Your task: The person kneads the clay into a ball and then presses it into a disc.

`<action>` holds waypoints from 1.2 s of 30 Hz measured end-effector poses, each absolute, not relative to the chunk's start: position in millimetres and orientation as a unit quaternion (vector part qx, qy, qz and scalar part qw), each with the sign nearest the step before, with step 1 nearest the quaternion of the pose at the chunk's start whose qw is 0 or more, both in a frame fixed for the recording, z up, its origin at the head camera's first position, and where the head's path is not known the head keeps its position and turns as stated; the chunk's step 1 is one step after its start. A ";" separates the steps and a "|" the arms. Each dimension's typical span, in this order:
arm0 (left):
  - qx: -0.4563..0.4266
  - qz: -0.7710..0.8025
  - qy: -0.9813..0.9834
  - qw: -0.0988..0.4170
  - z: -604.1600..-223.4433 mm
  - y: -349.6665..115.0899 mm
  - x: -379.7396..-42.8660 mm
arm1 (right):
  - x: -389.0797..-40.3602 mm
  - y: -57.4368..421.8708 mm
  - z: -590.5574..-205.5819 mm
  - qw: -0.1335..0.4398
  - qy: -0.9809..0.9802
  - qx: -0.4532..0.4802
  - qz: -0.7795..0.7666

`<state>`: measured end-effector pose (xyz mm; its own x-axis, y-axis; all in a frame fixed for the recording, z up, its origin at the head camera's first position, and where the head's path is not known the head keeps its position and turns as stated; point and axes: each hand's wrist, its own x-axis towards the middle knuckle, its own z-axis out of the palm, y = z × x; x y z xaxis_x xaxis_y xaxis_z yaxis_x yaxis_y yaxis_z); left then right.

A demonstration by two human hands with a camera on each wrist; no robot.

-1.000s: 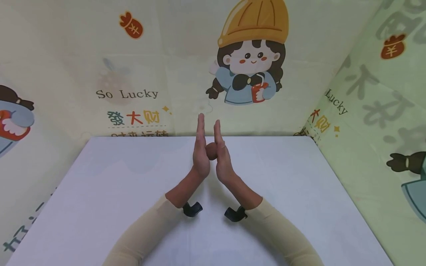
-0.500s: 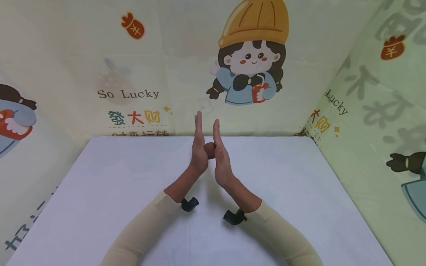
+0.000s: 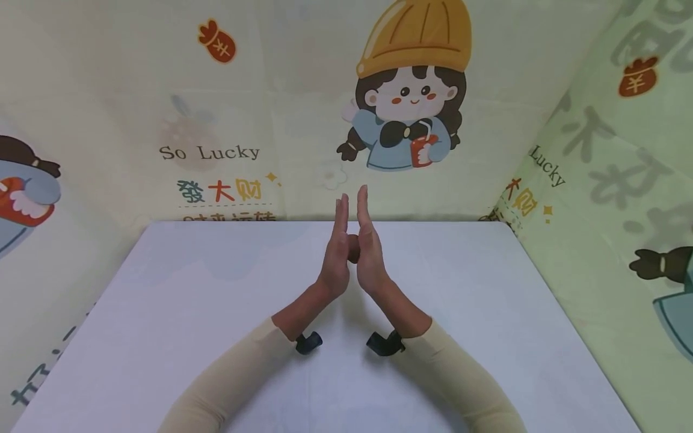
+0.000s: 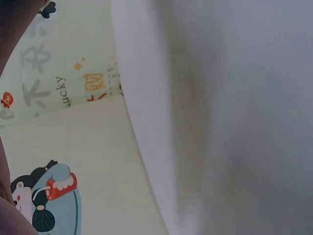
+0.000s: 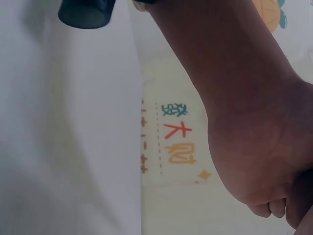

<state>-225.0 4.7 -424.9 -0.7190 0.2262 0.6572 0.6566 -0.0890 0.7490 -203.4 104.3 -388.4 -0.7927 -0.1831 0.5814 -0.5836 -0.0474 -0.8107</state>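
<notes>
A small brown ball [image 3: 354, 248] sits between the two palms, partly hidden by them in the head view. My left hand [image 3: 334, 264] presses on its left side with fingers straight and pointing up and away. On the other side my right hand [image 3: 371, 258] lies flat against it, its fingers straight too and its fingertips reaching a little farther than the left ones. Both hands are raised above the white table [image 3: 216, 288]. The right wrist view shows the left hand [image 5: 259, 156] with the dark ball [image 5: 300, 198] at the lower right edge.
Black wrist cameras, one on the left wrist [image 3: 309, 343] and one on the right [image 3: 385, 344], stick out inward below the hands. A patterned cloth backdrop [image 3: 298, 120] with cartoon prints stands behind the table and along both sides.
The palms have slid against each other: the left hand has drawn back, the right has moved forward. Both hands and the ball have shifted slightly right.
</notes>
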 end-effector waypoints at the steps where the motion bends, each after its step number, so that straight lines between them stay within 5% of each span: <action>1: -0.339 -0.657 -0.653 0.168 -424.4 5.8 -224.0 | -204.3 105.2 -387.2 0.147 -0.672 0.282 0.669; 19: -0.346 -0.668 -0.631 0.189 -401.9 12.6 -203.0 | -213.7 109.6 -384.1 0.091 -0.645 0.227 0.724; 36: -0.288 -0.731 -0.589 0.190 -386.8 5.3 -211.8 | -211.7 96.1 -398.0 0.131 -0.659 0.258 0.695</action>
